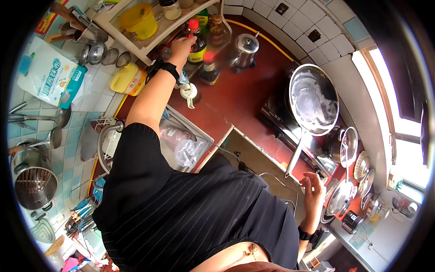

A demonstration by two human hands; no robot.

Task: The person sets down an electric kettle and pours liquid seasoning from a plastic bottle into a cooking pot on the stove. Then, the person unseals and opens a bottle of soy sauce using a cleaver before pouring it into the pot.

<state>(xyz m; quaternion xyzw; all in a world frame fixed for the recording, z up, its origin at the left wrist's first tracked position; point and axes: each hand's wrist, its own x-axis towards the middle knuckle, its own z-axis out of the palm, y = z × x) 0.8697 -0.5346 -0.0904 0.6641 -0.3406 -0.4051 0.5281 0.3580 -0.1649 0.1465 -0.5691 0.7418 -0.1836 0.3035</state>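
My left hand (182,49) reaches up to the back counter, its fingers closed around the neck of a dark sauce bottle (197,53) with a red cap and yellow label. A smaller red-capped sauce bottle (210,70) stands beside it. Below my wrist is a white container with a spout (189,92). My right hand (312,192) hangs by the stove, fingers loosely bent and apart, with nothing in it. Close to it is the handle of a frying pan (313,99), whose dark inside looks whitish and shiny; the pan rests over the stove.
A metal pot with a lid (247,45) stands on the red counter (226,102). The sink (206,136) holds a plastic bag (186,152). A shelf with a yellow tub (138,21) overhangs the bottles. A yellow jug (129,79) is beside my left arm. Several lidded pots line the right side.
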